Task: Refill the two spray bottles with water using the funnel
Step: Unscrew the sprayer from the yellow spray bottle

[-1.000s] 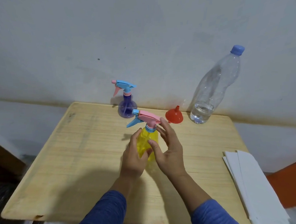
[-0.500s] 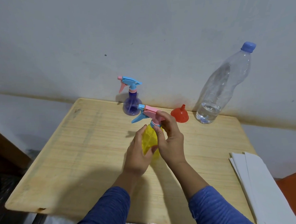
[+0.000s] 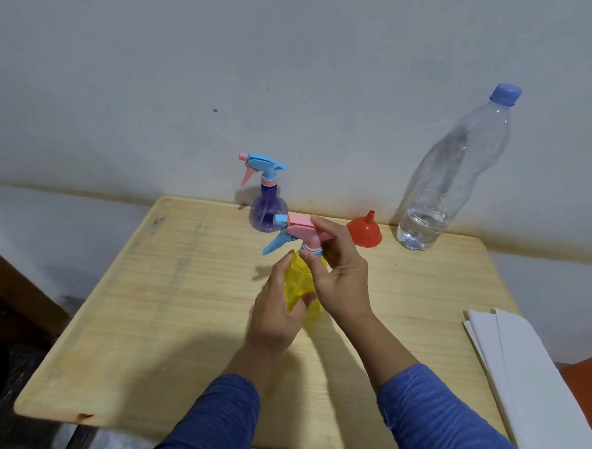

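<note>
- At the centre of the frame we have the yellow translucent plastic spray bottle (image 3: 303,285), standing upright on the pale wooden table (image 3: 161,300), its pink-and-blue trigger head (image 3: 296,233) on top.
- Our left hand (image 3: 277,314) wraps around the bottle's body, fingers curled against the plastic, most likely bracing it so it won't spin.
- Our right hand (image 3: 338,273) is up at the neck, thumb and fingers pinching the collar just under the trigger head, a grip that looks meant for unscrewing.
- We judge the head is not yet off, so no filling can start.
- Just above, at the table's far edge, the purple round-bellied plastic spray bottle (image 3: 266,208) waits with its blue-and-pink head screwed on.
- To the right of centre, the small red plastic funnel (image 3: 365,232) sits mouth down, spout up, near our right fingers and within easy reach.
- Further right, the tall clear plastic water bottle with a blue cap (image 3: 453,171) leans toward the wall, water only in its bottom part.
- At the lower right edge of the frame, a stack of white sheets (image 3: 521,367) lies off the table.
</note>
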Demonstrator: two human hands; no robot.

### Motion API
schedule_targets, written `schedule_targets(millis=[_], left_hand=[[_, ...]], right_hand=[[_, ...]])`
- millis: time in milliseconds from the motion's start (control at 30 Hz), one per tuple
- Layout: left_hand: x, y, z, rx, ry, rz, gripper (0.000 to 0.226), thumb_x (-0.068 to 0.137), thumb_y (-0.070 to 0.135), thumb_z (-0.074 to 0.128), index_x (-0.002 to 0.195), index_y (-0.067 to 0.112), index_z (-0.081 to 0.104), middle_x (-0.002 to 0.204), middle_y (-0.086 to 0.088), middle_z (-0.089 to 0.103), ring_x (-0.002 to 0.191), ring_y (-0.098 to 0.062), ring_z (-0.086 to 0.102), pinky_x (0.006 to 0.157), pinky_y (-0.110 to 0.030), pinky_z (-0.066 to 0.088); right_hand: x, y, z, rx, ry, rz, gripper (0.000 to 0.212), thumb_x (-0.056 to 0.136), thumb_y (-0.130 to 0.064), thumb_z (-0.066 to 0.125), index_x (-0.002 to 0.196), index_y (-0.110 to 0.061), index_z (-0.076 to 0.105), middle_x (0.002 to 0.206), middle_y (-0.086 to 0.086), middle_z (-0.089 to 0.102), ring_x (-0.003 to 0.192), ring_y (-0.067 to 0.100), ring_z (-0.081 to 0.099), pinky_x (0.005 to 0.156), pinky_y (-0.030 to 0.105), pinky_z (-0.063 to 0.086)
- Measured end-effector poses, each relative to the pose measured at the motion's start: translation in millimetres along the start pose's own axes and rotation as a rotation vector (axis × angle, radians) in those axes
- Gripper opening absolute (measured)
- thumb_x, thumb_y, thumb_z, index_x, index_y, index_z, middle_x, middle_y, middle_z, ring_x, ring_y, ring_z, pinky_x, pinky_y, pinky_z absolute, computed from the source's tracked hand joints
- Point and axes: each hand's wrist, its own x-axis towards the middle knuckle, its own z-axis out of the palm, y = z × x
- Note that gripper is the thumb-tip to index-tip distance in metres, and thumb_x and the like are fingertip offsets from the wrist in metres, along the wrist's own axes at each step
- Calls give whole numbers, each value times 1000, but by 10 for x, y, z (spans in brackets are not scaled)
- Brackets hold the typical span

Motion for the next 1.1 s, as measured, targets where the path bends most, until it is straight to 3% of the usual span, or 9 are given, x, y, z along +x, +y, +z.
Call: schedule_targets(millis=[133, 267, 433, 533, 600, 667, 767, 967, 1100], left_hand=[[-6, -24, 10, 13, 3, -6, 73, 83, 29, 67, 143, 32, 24, 142, 10, 44, 125, -14, 49, 100, -38, 45], [-14, -40, 25, -10, -1, 13, 71, 84, 28, 66, 142, 31, 25, 142, 9, 44, 125, -14, 49, 100, -41, 46], [-10, -41, 35, -6, 33, 12, 68, 81, 36, 64, 141, 23, 34, 128, 10, 51, 116, -14, 53, 91, -24, 43], [-11, -31, 32, -41, 28, 23, 65, 83, 23, 67, 136, 35, 32, 122, 17, 50, 110, -5, 53, 83, -14, 41], [-9, -30, 31, -18, 47, 29, 64, 83, 23, 68, 137, 28, 35, 119, 15, 50, 109, -8, 53, 79, -10, 37], [-8, -36, 28, -29, 34, 24, 67, 83, 24, 68, 140, 25, 33, 128, 11, 52, 116, -11, 53, 88, -18, 40], [-16, -52, 11, -71, -2, 20, 75, 82, 24, 70, 142, 35, 26, 139, 13, 46, 127, -9, 46, 103, -32, 43], [17, -96, 1, -216, 48, -69, 69, 73, 23, 79, 126, 47, 43, 123, 28, 55, 120, 3, 50, 102, -32, 45], [28, -116, 8, -255, 52, -82, 64, 70, 22, 80, 118, 48, 47, 117, 33, 57, 115, 6, 53, 99, -33, 47]], right_hand=[[-2, 27, -69, -47, -56, -10, 60, 84, -1, 64, 121, -45, 47, 102, -27, 56, 98, 3, 59, 88, 17, 49], [15, 43, -107, -174, -2, -43, 69, 77, -6, 74, 125, -47, 46, 101, -8, 54, 97, 12, 58, 88, 20, 50], [-64, 44, -148, -148, -77, -66, 64, 83, -3, 63, 134, -36, 42, 121, -25, 52, 113, 0, 53, 98, 21, 45], [-60, 66, -145, -192, -92, -10, 74, 76, -12, 75, 134, -40, 38, 112, -7, 55, 105, -4, 49, 93, 15, 45], [-32, 79, -150, -238, -43, -29, 74, 74, -10, 76, 133, -37, 40, 100, 1, 56, 95, -7, 49, 86, 8, 42], [-19, 79, -180, -262, -47, -68, 69, 78, -3, 71, 133, -34, 43, 100, 0, 60, 94, -7, 49, 85, 4, 37], [-38, 51, -220, -197, -130, -40, 69, 80, 2, 62, 137, -30, 41, 116, -18, 56, 105, -5, 50, 89, 6, 38], [2, 59, -183, -219, -62, -38, 70, 77, 3, 68, 133, -32, 46, 102, 4, 63, 93, -4, 51, 82, 5, 40], [-28, 11, -201, -136, -93, 16, 76, 81, -1, 66, 136, -42, 34, 133, -7, 55, 118, 4, 53, 88, 6, 43]])
